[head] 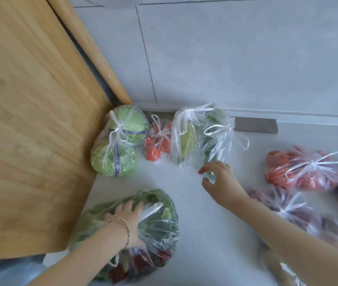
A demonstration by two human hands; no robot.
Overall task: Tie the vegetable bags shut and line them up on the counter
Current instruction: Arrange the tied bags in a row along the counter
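left hand [127,220]: lies palm-down, fingers spread flat, on the big clear plastic bag of dark leafy greens [153,228] at the near edge of the counter; it presses on the bag and clasps nothing. a thin beaded bracelet [120,222] circles the wrist.
right hand [219,180]: unclosed, fingers curled and apart, holding nothing; its fingertips are at the lower end of the clear bag of long green vegetables [215,141]; whether they touch it cannot be told.
back row: against the wall, from the left, stand a knotted clear bag of two pale green cabbages [118,143], a small knotted bag of orange-red tomatoes [156,141], a clear bag with a yellow-green vegetable [185,139], then the long green vegetables bag, each just beside the next.
right side: a knotted bag of red tomatoes [300,170] lies apart from the row; nearer the camera is a blurred knotted bag of purple-red produce [288,207], partly under the right forearm.
leafy greens bag: well apart from the back row; its neck looks loose, with red pieces at its near end.
surroundings: pale grey counter [184,203]; a large light wooden board [29,120] fills the left and touches the cabbage bag.
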